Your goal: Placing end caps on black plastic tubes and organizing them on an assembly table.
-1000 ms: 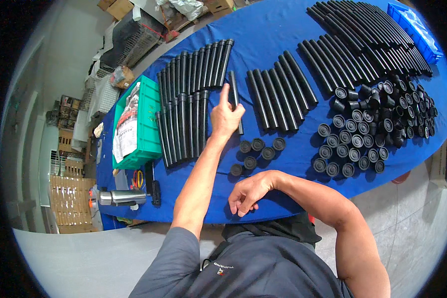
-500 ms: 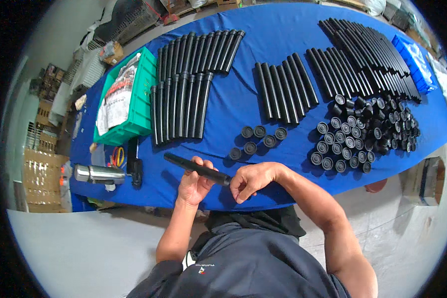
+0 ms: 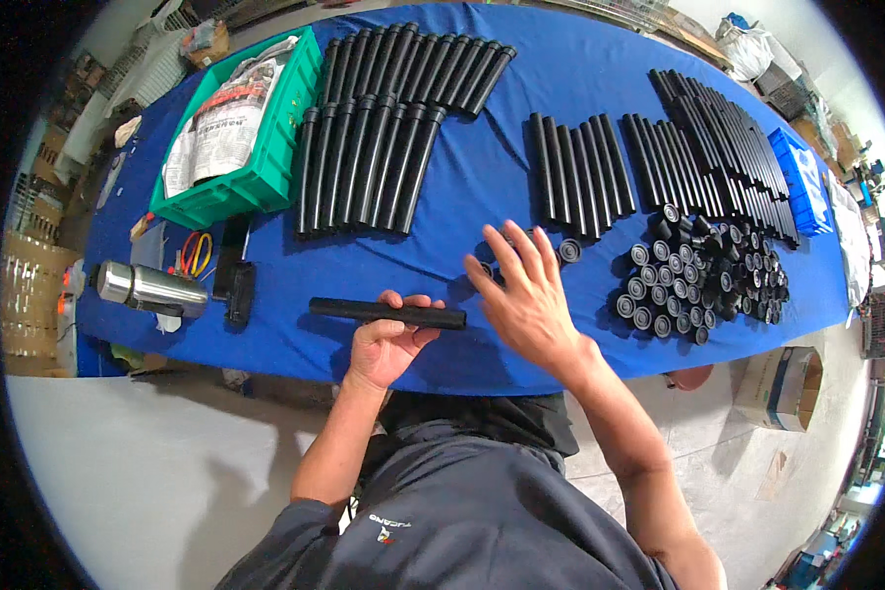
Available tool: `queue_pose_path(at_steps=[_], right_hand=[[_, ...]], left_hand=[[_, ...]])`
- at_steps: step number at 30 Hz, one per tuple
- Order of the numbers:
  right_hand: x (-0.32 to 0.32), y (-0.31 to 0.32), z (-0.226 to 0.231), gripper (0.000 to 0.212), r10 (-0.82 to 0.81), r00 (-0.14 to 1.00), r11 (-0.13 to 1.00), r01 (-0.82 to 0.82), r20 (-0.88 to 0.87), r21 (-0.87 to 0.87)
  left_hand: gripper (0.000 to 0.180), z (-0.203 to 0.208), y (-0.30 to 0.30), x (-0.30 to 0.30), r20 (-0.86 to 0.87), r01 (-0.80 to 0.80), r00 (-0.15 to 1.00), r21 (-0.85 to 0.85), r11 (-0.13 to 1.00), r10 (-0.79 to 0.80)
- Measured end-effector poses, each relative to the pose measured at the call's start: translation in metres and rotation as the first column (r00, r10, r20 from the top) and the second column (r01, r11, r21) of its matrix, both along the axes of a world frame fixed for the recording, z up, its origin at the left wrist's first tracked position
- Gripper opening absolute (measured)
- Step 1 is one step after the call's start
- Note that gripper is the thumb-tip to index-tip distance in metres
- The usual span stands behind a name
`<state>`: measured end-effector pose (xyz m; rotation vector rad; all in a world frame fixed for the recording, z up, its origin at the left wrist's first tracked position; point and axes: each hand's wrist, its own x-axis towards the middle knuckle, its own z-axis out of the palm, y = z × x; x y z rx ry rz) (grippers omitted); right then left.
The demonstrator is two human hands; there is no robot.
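Note:
My left hand (image 3: 391,344) grips a black tube (image 3: 349,310) near its right half, level and crosswise above the table's near edge. To the right of the tube, my right hand (image 3: 533,307) is open with its fingers spread. It reaches over a small group of round black caps (image 3: 569,253) and hides most of them, so I cannot tell whether it touches any. Beyond it lies a short row of black tubes (image 3: 580,177). A larger cluster of black caps (image 3: 664,285) sits to the right.
Capped black tubes (image 3: 369,162) lie in two rows at the left, beside a green crate (image 3: 231,202) with newspaper. Nearer are a steel flask (image 3: 157,288) and orange-handled scissors (image 3: 199,254). More tubes (image 3: 723,128) and a blue tray (image 3: 804,182) lie far right on blue cloth (image 3: 462,197).
My right hand has left the tube's right end and moved up and right, its fingers opening from a pinch. The tube has turned nearly level in my left hand. The view has shifted.

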<state>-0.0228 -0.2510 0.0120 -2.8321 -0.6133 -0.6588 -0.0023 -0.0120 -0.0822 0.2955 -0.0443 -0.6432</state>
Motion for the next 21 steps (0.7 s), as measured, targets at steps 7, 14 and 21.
queue_pose_path(at_steps=[7, 14, 21], right_hand=[[0.03, 0.0, -0.034, 0.032, 0.15, 0.987, 0.963, -0.16, -0.059, -0.217], [0.004, 0.003, -0.024, 0.031, 0.117, 0.964, 0.989, -0.135, -0.239, -0.061], [-0.07, -0.016, -0.022, 0.039, -0.129, 0.91, 0.87, 0.294, -0.394, 0.395]], left_hand=[[0.032, 0.003, 0.003, -0.006, -0.023, -0.044, 0.999, 0.029, 0.999, 0.045], [0.032, 0.006, 0.001, 0.0, -0.027, -0.006, 1.0, 0.026, 1.0, 0.007], [0.034, 0.005, 0.002, 0.0, 0.022, -0.004, 1.0, 0.069, 0.998, 0.002]])
